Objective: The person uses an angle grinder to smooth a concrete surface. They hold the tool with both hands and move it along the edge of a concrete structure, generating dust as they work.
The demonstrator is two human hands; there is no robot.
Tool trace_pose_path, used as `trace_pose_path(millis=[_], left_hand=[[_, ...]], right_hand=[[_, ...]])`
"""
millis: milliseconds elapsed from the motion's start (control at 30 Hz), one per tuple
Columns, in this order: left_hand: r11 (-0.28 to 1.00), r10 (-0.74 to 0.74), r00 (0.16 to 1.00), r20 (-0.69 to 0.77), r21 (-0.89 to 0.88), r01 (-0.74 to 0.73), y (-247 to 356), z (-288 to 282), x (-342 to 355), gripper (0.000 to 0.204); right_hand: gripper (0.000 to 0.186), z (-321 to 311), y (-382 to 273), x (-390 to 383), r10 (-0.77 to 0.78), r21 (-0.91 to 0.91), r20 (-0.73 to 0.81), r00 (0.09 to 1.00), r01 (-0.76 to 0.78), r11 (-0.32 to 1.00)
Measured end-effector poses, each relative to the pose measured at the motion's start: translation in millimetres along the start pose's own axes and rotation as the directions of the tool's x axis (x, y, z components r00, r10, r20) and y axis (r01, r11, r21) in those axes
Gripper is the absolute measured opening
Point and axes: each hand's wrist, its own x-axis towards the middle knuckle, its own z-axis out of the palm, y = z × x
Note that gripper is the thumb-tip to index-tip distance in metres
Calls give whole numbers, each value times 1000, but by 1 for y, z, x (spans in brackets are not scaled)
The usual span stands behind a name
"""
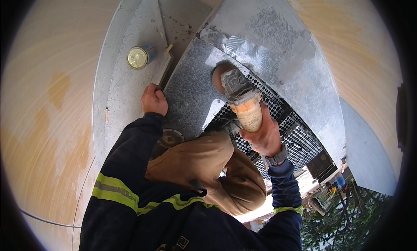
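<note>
One orange-bodied angle grinder sits in the right hand, which is wrapped round its body, the spinning-end disc ahead of that grip at a speckled grey slab; well left of the grip I see the left hand curled by the slab's edge, cannot tell whether holding anything, a round tin beyond it, another disc nearer the trouser leg

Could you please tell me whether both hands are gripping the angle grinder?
No, only the right hand grips the orange angle grinder, while the left hand is apart from it, near the grey slab.
</note>
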Motion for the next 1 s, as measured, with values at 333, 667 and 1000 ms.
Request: trace_pose_path(millis=[333,667,1000], left_hand=[[1000,-24,1000,-4,2,24,3,0,0,15],[1000,-21,1000,-11,-6,21,3,-1,1,16],[1000,4,1000,-1,0,-4,0,-4,-4,15]], right_hand=[[80,-6,4,-4,75,68,12,997,-76,995],[85,-5,8,-2,-23,78,-23,999,25,997],[83,-7,12,-11,-8,27,-9,1000,9,1000]])
